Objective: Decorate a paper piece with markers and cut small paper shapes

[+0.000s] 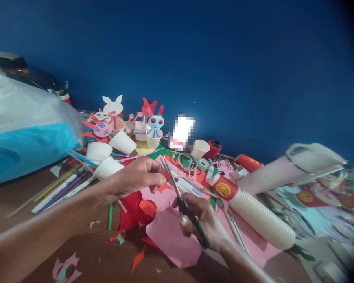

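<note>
My left hand [141, 177] pinches a small piece of red paper [168, 177] between thumb and fingertips. In my right hand [202, 216] is a pair of scissors [191, 218] with black handles, its blades pointing up and away beside the red piece. Whether the blades touch the paper I cannot tell. Beneath both hands lies a large pink paper sheet [172, 239]. Left of it are red paper [129, 218] and an orange-red cut piece [148, 209]. Paper scraps [66, 269] are scattered on the brown table.
Paper-cup figures with animal heads [156, 122] stand along the blue wall. White cups [98, 151] and pens [57, 192] lie at left, near a plastic bag [32, 137]. At right are a long stack of cups [262, 218], a tape roll [203, 163] and a bright pixelated screen [182, 131].
</note>
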Action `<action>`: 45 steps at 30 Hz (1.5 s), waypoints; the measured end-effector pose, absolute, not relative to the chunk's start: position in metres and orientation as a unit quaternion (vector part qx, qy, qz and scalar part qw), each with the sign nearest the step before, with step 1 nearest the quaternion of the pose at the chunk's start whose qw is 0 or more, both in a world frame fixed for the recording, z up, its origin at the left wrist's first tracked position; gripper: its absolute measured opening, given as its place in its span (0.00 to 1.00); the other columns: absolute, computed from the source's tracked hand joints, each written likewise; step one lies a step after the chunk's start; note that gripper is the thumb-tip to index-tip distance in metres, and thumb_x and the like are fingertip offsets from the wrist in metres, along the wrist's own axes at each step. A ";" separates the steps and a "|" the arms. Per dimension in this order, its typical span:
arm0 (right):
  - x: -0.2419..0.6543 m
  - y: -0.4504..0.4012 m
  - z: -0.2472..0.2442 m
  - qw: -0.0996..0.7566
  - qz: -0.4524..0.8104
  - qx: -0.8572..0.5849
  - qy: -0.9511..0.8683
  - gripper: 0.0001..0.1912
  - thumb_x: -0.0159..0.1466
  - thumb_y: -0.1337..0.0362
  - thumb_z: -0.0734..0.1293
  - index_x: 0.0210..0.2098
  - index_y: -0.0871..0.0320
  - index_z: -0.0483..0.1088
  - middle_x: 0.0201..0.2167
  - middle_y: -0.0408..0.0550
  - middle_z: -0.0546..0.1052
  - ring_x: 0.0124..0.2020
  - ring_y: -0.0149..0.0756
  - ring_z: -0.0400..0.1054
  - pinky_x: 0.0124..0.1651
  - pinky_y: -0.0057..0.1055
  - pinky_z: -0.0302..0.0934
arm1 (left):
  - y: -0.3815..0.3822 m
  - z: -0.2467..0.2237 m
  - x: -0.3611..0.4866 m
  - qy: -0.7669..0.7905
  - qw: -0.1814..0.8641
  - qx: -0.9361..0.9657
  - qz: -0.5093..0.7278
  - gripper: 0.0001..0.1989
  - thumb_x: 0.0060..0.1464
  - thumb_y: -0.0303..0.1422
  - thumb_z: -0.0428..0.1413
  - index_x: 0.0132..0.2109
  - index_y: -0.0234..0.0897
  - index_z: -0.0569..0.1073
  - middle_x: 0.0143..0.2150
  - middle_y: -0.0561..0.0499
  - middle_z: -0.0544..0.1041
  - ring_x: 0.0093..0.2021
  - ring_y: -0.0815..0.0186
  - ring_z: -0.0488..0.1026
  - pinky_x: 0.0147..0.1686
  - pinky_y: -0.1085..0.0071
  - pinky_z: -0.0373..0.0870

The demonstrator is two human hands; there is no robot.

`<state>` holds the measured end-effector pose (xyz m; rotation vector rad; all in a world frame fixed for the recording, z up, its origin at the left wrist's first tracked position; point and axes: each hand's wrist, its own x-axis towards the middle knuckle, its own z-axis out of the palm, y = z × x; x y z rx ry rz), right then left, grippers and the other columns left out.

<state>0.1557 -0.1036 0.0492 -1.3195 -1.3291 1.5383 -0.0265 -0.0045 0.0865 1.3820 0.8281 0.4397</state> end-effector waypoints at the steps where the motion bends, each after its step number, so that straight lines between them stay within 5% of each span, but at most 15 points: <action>1: 0.156 -0.103 0.050 0.347 0.591 -0.515 -0.515 0.15 0.49 0.61 0.69 0.34 0.59 0.65 0.15 0.36 0.66 0.14 0.23 0.59 0.18 0.21 0.57 | -0.004 0.086 -0.027 0.369 0.672 0.613 0.192 0.03 0.43 0.27 0.53 0.28 0.32 0.71 0.19 0.57 0.66 0.20 0.75 0.63 0.24 0.76 0.62; 13: 0.158 -0.100 0.064 0.350 0.584 -0.534 -0.502 0.17 0.48 0.60 0.70 0.33 0.62 0.65 0.14 0.37 0.66 0.14 0.24 0.59 0.18 0.21 0.56 | -0.006 0.081 -0.023 0.318 0.740 0.556 0.205 0.09 0.42 0.32 0.58 0.32 0.33 0.70 0.26 0.55 0.69 0.24 0.73 0.66 0.27 0.73 0.65; 45: 0.158 -0.101 0.051 0.362 0.591 -0.503 -0.517 0.20 0.49 0.52 0.68 0.35 0.60 0.64 0.14 0.37 0.65 0.14 0.24 0.59 0.17 0.22 0.57 | -0.011 0.079 -0.018 0.360 0.682 0.566 0.292 0.04 0.45 0.31 0.54 0.28 0.33 0.70 0.24 0.54 0.71 0.23 0.72 0.68 0.28 0.71 0.65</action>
